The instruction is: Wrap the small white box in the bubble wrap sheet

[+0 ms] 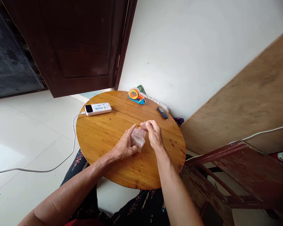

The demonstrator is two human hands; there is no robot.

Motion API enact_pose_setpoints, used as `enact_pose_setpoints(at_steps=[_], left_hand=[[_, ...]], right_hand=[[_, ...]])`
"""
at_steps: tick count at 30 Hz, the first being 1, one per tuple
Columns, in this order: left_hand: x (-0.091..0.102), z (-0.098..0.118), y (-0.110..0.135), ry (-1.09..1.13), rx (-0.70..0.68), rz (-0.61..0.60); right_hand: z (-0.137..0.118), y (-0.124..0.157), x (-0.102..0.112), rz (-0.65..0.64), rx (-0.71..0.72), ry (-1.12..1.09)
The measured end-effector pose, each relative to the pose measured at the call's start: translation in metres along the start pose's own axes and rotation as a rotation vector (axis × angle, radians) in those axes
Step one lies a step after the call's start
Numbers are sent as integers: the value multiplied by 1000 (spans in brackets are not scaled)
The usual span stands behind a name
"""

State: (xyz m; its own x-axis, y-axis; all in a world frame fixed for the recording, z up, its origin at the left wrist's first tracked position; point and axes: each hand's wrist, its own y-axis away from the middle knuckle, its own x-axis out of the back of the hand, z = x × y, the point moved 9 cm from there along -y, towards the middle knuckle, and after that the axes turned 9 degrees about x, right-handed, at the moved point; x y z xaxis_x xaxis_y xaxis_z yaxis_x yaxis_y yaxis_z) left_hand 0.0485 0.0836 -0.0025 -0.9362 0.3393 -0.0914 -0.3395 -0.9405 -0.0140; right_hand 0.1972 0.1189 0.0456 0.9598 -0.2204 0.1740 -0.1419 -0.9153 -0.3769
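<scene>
A small, crinkled, clear plastic bag with faint reddish print near its lower end is between my hands, over the middle of the round wooden table. My left hand grips the bag from its left side, with the thumb along the lower edge and the fingers at the upper left. At the bag's top right corner, my right hand is closed in a pinch on the bag's edge. The fingertips partly hide that edge.
A white power bank with a plugged-in white cable lies at the table's left. An orange and blue tape dispenser stands at the back, and a dark, partly blurred object lies at the right. A wooden chair is close on the right.
</scene>
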Motion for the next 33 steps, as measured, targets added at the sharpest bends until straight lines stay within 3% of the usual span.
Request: enact_pose_setpoints(at_steps=[4,10,13,16,19,24,28,31,33], left_hand=[[-1,4,2,-82,-51,-29],[6,6,1,48,102,-24],[9,3,0,77,188,2],[11,4,-1,77,207,21],[10,6,0,71,206,-2],[8,7,3,52,208,-26],[7,3,1,170,221,-16],[9,-3,-1,320,260,27],[10,-5,-2,398,262,52]], right_hand=[[28,-7,3,82,-56,-35],[52,1,19,148,-130,-30],[49,6,21,44,-224,-71],[40,13,12,-153,-286,-72],[28,16,2,-263,-221,4],[15,8,3,-81,6,-8],[25,4,14,58,18,38],[16,5,37,267,72,179],[9,8,39,272,73,191]])
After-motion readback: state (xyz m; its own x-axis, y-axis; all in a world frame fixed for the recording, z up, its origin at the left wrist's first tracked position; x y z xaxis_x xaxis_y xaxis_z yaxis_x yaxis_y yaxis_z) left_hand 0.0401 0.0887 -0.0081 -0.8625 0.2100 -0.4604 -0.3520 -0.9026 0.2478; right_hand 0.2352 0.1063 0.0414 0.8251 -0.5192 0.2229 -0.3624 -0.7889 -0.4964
